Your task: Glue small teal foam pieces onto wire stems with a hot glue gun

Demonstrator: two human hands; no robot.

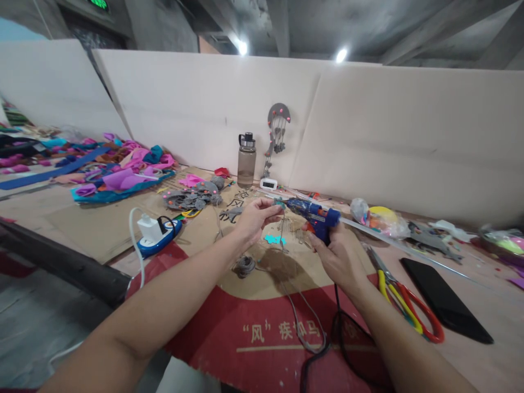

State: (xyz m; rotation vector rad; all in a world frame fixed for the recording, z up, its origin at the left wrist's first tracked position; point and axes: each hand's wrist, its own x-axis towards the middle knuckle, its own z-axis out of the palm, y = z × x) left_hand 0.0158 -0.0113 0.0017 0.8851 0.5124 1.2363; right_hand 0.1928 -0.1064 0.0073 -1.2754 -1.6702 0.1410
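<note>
Red cardboard (204, 322): “风”, 疾, 马 legible; black cord (344, 349) covers some print;
Left hand (256, 217): fingers pinching teal piece (279, 203);
Right hand (341, 256): fingers wrapped round glue gun (319, 217); label unreadable

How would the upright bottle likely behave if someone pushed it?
The bottle might tip if pushed near its lid, since it stands tall and narrow. Its smooth-looking sides could be slippery, and their straight outline suggests a stiff body.
</note>
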